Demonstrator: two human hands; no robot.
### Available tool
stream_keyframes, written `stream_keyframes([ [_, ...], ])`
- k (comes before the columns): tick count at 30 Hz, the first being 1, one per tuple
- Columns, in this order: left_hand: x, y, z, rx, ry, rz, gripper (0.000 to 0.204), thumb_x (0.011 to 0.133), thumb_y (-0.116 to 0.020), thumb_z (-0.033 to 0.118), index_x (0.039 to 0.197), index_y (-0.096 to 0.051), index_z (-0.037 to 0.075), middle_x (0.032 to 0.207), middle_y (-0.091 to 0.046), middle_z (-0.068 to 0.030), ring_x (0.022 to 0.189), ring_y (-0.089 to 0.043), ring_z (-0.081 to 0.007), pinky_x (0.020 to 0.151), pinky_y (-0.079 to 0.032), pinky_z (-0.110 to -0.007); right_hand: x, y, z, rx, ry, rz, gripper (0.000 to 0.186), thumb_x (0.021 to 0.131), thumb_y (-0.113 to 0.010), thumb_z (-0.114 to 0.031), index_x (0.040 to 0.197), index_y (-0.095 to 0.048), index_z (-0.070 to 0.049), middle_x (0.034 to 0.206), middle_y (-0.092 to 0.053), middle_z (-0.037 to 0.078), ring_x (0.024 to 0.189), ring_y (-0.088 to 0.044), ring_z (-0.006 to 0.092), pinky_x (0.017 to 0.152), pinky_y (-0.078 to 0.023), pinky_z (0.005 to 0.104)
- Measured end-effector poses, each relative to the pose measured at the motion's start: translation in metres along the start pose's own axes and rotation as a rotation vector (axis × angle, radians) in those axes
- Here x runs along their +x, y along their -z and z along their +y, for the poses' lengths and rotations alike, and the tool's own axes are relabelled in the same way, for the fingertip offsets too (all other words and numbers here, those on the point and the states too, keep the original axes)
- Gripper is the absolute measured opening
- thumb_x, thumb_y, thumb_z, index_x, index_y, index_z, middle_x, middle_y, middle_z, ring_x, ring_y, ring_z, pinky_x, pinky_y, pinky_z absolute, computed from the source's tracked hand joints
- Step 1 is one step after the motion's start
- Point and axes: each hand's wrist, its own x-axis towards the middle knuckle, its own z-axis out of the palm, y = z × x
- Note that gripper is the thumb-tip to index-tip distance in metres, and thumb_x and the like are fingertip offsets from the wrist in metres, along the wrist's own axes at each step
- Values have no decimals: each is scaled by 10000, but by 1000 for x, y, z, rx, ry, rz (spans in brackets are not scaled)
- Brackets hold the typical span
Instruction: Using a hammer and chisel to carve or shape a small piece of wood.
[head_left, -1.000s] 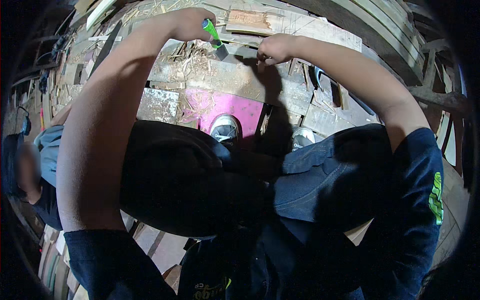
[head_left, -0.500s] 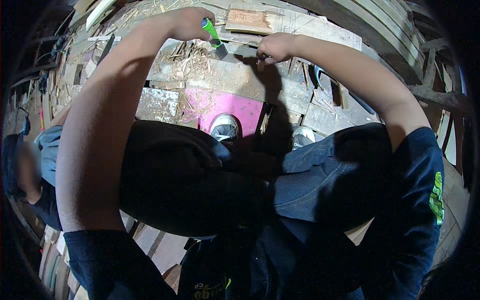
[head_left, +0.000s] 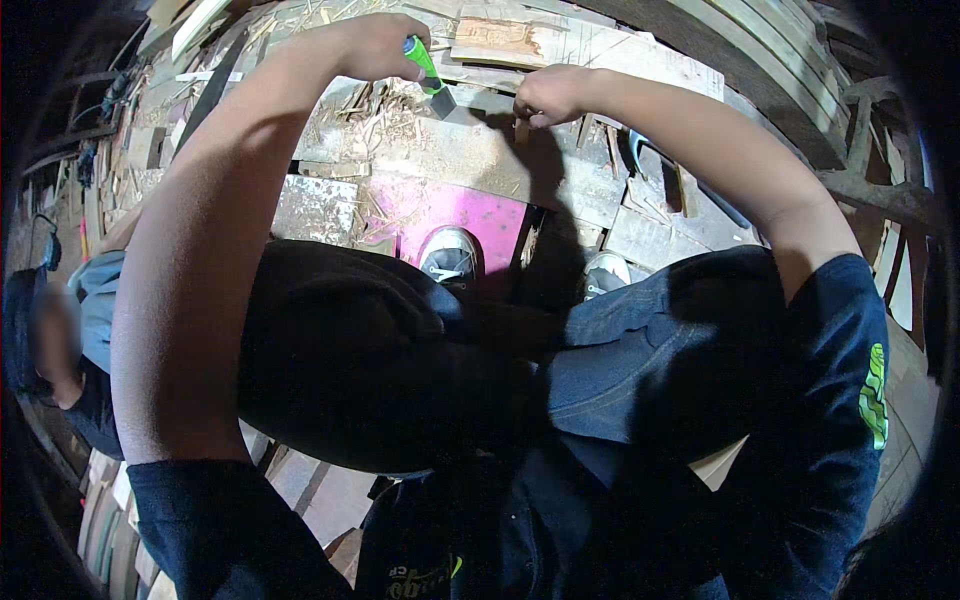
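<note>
My left hand (head_left: 385, 48) is closed around the green handle of a chisel (head_left: 428, 72), whose blue butt end shows at the top. The chisel's flat grey blade slants down to the right, close over the boards. To the right of it, my right hand (head_left: 552, 96) is closed, with the fingers curled down. A small tan stub of wood (head_left: 522, 131) shows just below those fingertips. Above both hands lies a pale plank (head_left: 600, 50) with a browner worn patch. Curled wood shavings (head_left: 385, 120) cover the boards below my left hand.
A pink board (head_left: 490, 205) lies under my left shoe (head_left: 448, 252). A blue curved tool part (head_left: 636, 150) sits by my right forearm. Another person (head_left: 95, 310) is at the far left, near a dark long strip (head_left: 208, 105). Stacked beams (head_left: 770, 75) stand upper right.
The dark strip beside my left forearm has shifted upward and shows more of its length. My hands and the chisel have hardly moved.
</note>
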Motion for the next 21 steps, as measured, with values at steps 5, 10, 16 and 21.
stream_keyframes([
  [5,-1,1,-3,-52,10,-53,421,797,-701,242,1165,-583,72,1037,-649,-168,947,-623,-297,857,-468,-378,1,4,-5,1,-9,-11,288,779,-672,-275,986,-663,-75,939,-679,186,901,-641,383,780,-504,487],
  [10,0,2,1,-25,3,-28,420,801,-702,247,1164,-583,73,1055,-643,-173,958,-619,-301,857,-469,-380,2,-1,0,3,-15,-8,293,776,-681,-278,993,-666,-82,929,-677,194,910,-640,380,789,-505,482],
  [16,1,2,0,-2,19,-56,507,787,-715,328,1206,-593,69,1146,-633,-184,1059,-610,-328,920,-466,-392,-1,0,-3,42,-2,34,295,783,-682,-289,981,-667,-71,921,-678,194,912,-638,383,792,-505,481],
  [21,0,5,4,38,6,-63,503,791,-711,331,1203,-593,67,1145,-633,-184,1056,-612,-328,914,-469,-391,-3,3,-5,20,-8,8,262,798,-671,-279,974,-684,-86,923,-684,167,901,-642,366,774,-512,464],
])
